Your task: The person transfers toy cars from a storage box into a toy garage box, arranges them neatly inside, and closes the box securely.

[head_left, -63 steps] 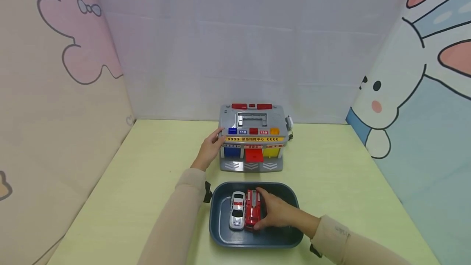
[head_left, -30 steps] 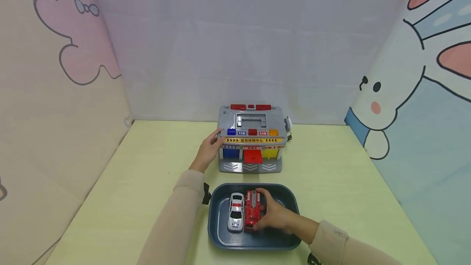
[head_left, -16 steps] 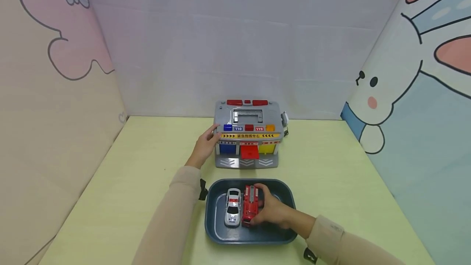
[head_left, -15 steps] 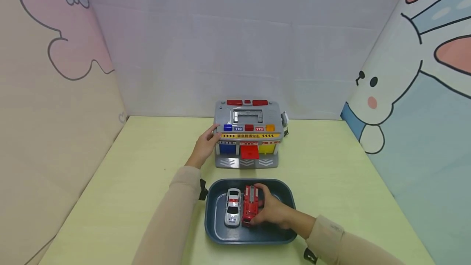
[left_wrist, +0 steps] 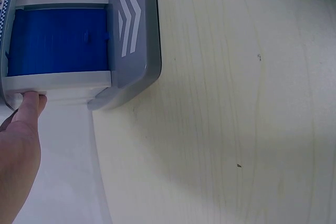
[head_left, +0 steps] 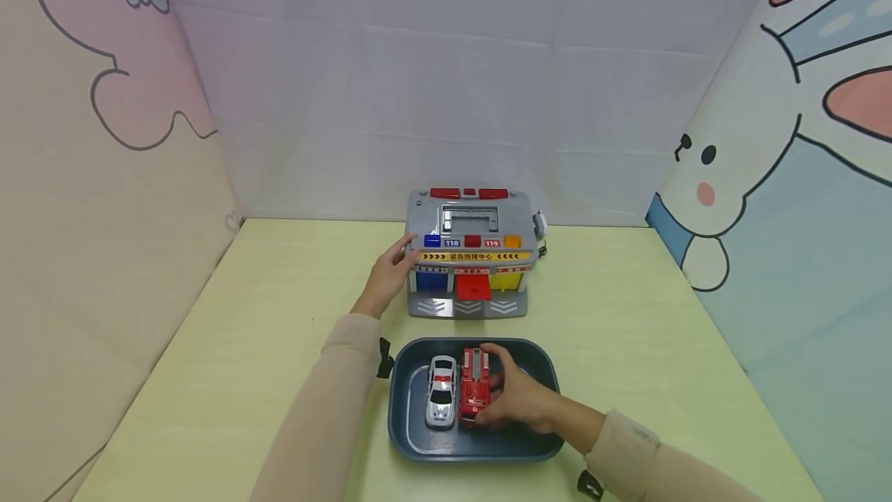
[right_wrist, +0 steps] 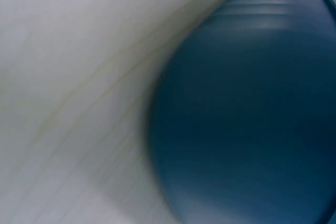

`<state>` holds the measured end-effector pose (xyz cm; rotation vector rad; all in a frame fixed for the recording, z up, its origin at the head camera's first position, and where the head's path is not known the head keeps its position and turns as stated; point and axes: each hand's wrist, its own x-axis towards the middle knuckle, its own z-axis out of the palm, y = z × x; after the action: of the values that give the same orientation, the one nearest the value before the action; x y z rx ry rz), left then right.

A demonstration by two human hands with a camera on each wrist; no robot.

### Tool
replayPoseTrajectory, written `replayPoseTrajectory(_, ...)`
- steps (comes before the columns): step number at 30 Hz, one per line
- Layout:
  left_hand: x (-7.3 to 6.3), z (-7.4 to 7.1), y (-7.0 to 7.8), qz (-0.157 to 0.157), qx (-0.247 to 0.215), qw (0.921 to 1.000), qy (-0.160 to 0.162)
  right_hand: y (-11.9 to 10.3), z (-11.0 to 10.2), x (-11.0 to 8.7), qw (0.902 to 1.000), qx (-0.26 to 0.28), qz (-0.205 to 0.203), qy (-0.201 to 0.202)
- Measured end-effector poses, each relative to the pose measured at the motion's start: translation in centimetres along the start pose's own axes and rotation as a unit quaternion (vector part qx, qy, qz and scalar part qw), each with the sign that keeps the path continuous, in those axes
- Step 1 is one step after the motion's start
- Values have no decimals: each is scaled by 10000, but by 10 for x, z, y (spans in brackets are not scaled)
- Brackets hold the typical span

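A toy fire truck (head_left: 475, 382) is in the dark blue tray (head_left: 481, 452), and my right hand (head_left: 521, 395) grips it from the right side, thumb at its near end and fingers at its far end. Just left of the truck lies a white toy police car (head_left: 441, 392). Behind the tray stands a grey toy emergency station (head_left: 468, 250) with blue, red and yellow doors; the red door (head_left: 473, 287) sticks out. My left hand (head_left: 387, 276) rests on the station's left side, its fingers fairly straight. The right wrist view shows mostly the tray's outer wall (right_wrist: 247, 103).
A pale yellow-green table (head_left: 279, 347) holds everything. A whitish cloth wall (head_left: 348, 99) rises behind the station. Printed panels flank the table, the right one with a rabbit (head_left: 725, 177). A white handset-like piece (head_left: 540, 225) hangs on the station's right side.
The head view has shifted slightly. Within the tray, the fire truck's far end appears a little higher under my right hand. My left hand stays at the station.
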<state>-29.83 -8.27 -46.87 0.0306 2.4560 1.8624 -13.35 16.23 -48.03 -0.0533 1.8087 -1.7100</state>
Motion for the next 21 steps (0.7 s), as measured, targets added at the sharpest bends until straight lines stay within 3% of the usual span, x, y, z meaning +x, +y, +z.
replayPoseTrajectory(7,3,1,-2,-143,-43,9999,-57,-3,-4,-4,9996,148,-66,-221)
replayPoseTrajectory(21,3,-1,-2,-115,-47,9999,-83,-17,-11,-11,9974,-617,-378,-39)
